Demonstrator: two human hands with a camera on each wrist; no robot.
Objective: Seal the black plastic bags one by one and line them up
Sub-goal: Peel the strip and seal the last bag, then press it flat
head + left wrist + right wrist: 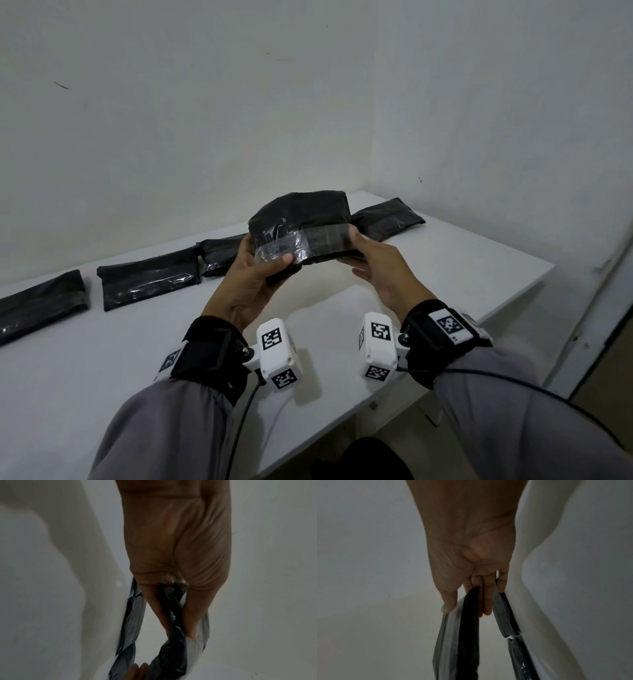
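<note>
Risk 1: the clear tape strip [301,241] may lift or wrinkle. It runs across the face of the held bag [301,219], and its left part already looks creased under the left thumb. Uneven pressing there would likely leave a loose seal.

Risk 2: the bag may slip. It is held in the air above the surface [102,359], supported only at its two ends. If either grip relaxes, that end would probably drop and fold.

Risk 3: the row may be disturbed. Four other bags lie along the back of the surface: a far-left bag [41,305], a second bag [150,279], a third bag [222,255] partly hidden behind the left hand [250,281], and a far-right bag [387,219]. A careless set-down in the gap between the third and the far-right bag could push either one out of line.

Grip state: the left hand's fingers curl under the bag's left end with the thumb pressed on the tape. The right hand [380,270] pinches the right end, thumb on top, fingers [486,599] underneath.

Appearance: the held bag is black, thin, crinkled plastic, folded into a flat, slightly bulging packet. The tape looks glossy and grey against it.
</note>
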